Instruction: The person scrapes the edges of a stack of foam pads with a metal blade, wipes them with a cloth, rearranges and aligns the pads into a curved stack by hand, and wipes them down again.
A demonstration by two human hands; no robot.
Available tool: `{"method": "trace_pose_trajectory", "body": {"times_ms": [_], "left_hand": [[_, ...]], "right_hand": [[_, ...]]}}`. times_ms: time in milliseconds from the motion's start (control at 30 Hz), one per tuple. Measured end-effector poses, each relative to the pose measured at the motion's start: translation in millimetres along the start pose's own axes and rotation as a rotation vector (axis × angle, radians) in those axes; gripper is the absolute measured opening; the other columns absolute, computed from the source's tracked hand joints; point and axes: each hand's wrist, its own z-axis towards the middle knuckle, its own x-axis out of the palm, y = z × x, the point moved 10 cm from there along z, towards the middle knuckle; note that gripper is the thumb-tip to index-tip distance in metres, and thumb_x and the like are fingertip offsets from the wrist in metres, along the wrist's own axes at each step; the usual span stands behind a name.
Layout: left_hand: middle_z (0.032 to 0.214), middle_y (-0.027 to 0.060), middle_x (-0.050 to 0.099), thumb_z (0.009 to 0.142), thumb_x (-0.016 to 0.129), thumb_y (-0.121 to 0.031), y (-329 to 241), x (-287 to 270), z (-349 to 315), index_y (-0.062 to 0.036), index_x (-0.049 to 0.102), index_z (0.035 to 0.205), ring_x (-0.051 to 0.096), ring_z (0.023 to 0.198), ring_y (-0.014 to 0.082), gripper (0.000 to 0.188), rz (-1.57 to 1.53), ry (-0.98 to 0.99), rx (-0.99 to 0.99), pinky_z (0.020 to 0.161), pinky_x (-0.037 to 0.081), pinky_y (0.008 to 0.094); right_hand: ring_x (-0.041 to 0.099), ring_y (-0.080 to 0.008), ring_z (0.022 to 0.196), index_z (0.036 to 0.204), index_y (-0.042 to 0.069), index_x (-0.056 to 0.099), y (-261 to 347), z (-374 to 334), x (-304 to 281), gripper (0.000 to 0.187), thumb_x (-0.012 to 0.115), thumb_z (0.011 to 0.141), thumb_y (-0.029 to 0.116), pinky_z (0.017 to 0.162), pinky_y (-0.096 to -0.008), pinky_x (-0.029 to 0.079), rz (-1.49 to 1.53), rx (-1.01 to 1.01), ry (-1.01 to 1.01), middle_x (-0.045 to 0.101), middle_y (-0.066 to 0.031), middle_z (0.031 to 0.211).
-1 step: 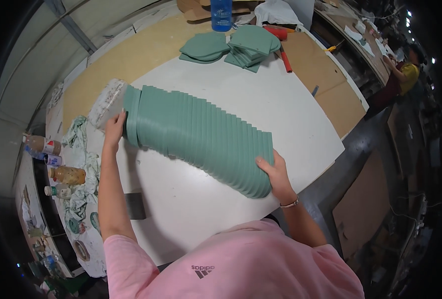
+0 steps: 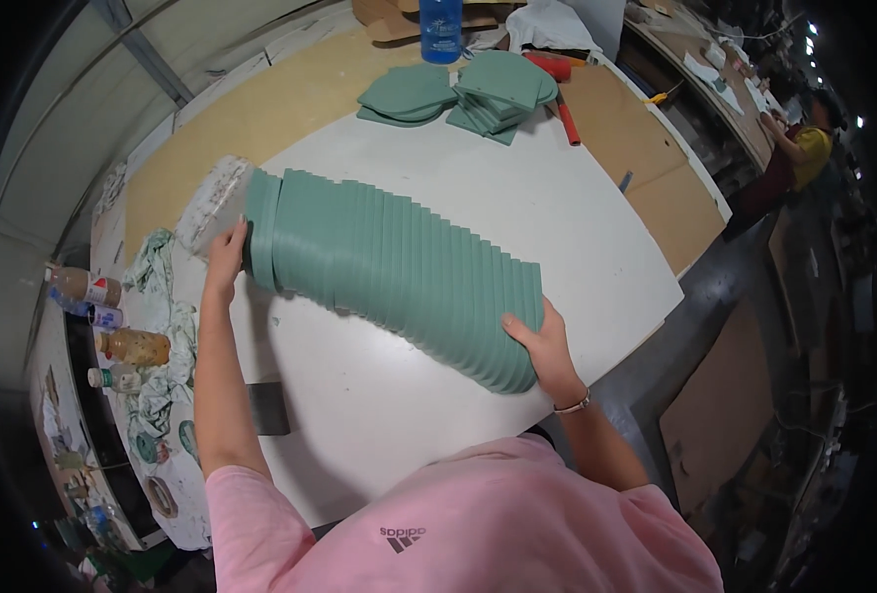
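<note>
A row of green panels [image 2: 399, 247] spans the middle of the frame, braced between two bare hands.
The panels appear to stand on edge, packed across the white tabletop [image 2: 359, 425]; with loose pieces like these, pressure at both ends probably keeps the row from spreading. The left hand [image 2: 225, 255], left of centre, lays its fingers against the left end; its thumb is hidden, so I cannot tell how far that grip closes. The right hand [image 2: 547, 351], right of centre, has its grip closed around the right end, thumb over the last panels. A whitish, plastic-looking block [image 2: 215, 206] sits just beside the left end, perhaps as a backstop. Smaller green stacks [image 2: 503, 84] lie at upper centre, seemingly set clear of the hands.
</note>
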Motion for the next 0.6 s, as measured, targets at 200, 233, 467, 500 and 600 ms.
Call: {"method": "trace_pose_trajectory", "body": {"times_ms": [200,233,467,500,600], "left_hand": [[0.094,0.002,0.064,0.095,0.053,-0.058,25.7,-1.5,10.4,-0.0052,0.065,0.111,0.058,0.083,0.0134,0.056,-0.049,0.129,-0.066,0.075,0.05,0.0328],[0.094,0.002,0.064,0.095,0.053,-0.058,29.2,-3.7,13.8,-0.0052,0.065,0.111,0.058,0.083,0.0134,0.056,-0.053,0.126,-0.067,0.075,0.05,0.0328],[0.094,0.0066,0.067,0.095,0.052,-0.059,25.8,-12.3,16.1,0.002,0.067,0.112,0.062,0.082,0.0143,0.065,-0.14,0.017,-0.104,0.073,0.049,0.0287],[0.098,0.0085,0.069,0.095,0.052,-0.059,26.7,-13.9,15.7,0.0027,0.067,0.115,0.064,0.085,0.0157,0.066,-0.161,0.014,-0.116,0.075,0.051,0.0293],[0.097,0.0071,0.068,0.095,0.051,-0.061,27.8,-15.7,14.5,0.0023,0.067,0.113,0.063,0.082,0.016,0.068,-0.13,0.038,-0.114,0.072,0.05,0.0288]], "right_hand": [[0.062,-0.0168,0.102,0.126,-0.005,0.054,6.0,4.5,9.4,0.05,0.073,0.082,0.006,0.087,-0.0318,0.051,-0.145,-0.034,0.005,0.065,-0.0106,0.114],[0.062,-0.0166,0.1,0.126,-0.005,0.054,8.4,5.2,12.3,0.051,0.074,0.081,0.006,0.086,-0.0316,0.052,-0.147,-0.056,0.003,0.066,-0.0103,0.112],[0.056,-0.0274,0.113,0.128,-0.001,0.054,8.8,21.3,41.8,0.066,0.081,0.073,0.021,0.094,-0.0393,0.049,-0.581,-0.181,-0.009,0.057,-0.0174,0.121],[0.053,-0.0298,0.116,0.129,0.0,0.054,10.4,19.1,42.6,0.069,0.082,0.072,0.024,0.096,-0.0409,0.047,-0.635,-0.137,-0.032,0.054,-0.0188,0.122],[0.05,-0.032,0.119,0.131,0.002,0.054,12.0,17.3,46.5,0.071,0.082,0.071,0.028,0.098,-0.0423,0.046,-0.696,-0.081,-0.054,0.053,-0.0197,0.122]]}}
